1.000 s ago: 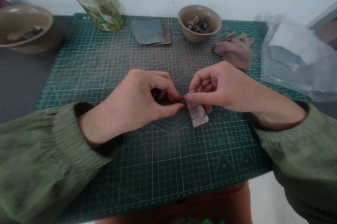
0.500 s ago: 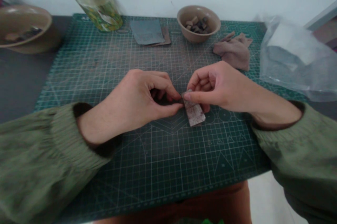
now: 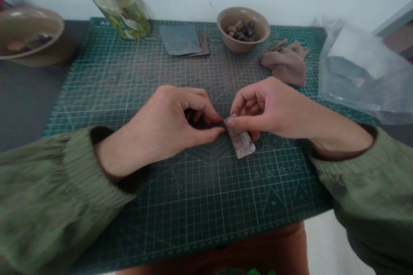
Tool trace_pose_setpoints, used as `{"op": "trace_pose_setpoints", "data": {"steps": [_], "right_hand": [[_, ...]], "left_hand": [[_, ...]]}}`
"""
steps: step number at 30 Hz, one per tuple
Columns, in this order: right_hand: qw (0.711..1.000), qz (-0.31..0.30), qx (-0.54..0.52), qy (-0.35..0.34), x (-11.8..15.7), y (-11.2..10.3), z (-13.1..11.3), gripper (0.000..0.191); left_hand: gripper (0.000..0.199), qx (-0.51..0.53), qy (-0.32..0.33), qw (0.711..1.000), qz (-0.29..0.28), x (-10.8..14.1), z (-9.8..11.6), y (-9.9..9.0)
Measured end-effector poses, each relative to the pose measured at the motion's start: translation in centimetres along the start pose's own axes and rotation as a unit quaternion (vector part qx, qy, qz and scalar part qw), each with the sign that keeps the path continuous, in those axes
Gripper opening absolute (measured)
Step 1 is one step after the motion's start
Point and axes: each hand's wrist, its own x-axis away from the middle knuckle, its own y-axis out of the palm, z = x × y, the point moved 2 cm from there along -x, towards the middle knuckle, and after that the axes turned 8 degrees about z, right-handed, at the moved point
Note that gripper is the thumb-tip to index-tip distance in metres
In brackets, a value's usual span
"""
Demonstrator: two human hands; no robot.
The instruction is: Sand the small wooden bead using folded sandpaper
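My right hand [image 3: 258, 109] pinches a small strip of sandpaper [image 3: 241, 142] between thumb and fingers. The strip is mottled whitish brown, looks worn, and slants down toward me over the cutting mat. Beside it, the thumb and forefinger of my left hand [image 3: 190, 118] are closed on a tiny dark piece that their tips mostly hide. The strip's upper left edge meets those fingertips.
Under both hands lies a green gridded cutting mat [image 3: 193, 193]. Along its back stand a pump bottle [image 3: 129, 16], grey and brown sheets [image 3: 180, 40], a bowl [image 3: 240, 45] of small chunks and a crumpled cloth [image 3: 288, 64]. Another bowl [image 3: 48, 53] is left, a plastic bag [image 3: 364, 81] right.
My right hand and the sandpaper strip have shifted slightly right and toward me. My left hand has barely moved, its fingertips still against the strip's edge.
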Motion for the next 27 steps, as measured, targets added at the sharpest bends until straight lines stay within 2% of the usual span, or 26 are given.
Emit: {"op": "trace_pose_setpoints", "data": {"steps": [2,6,14,22,27], "right_hand": [[1.000,0.013,-0.004,-0.004,-0.05,-0.12,0.07,0.026],[1.000,-0.006,-0.003,-0.004,-0.12,-0.12,0.22,0.026],[1.000,0.015,0.021,0.004,-0.02,-0.31,-0.25,0.027],[1.000,-0.009,0.010,-0.014,-0.01,-0.42,0.25,0.020],[1.000,0.001,0.007,-0.012,-0.01,-0.35,0.20,0.024]], "left_hand": [[0.008,-0.003,0.003,1.000,0.000,0.03,-0.07,-0.01],[0.008,-0.007,0.005,1.000,-0.001,0.05,-0.18,0.00],[0.007,-0.002,-0.005,1.000,-0.004,-0.02,-0.04,-0.06],[0.007,0.004,-0.004,1.000,0.000,-0.11,-0.12,0.08],[0.007,0.003,-0.001,1.000,-0.001,-0.05,-0.17,0.08]]}}
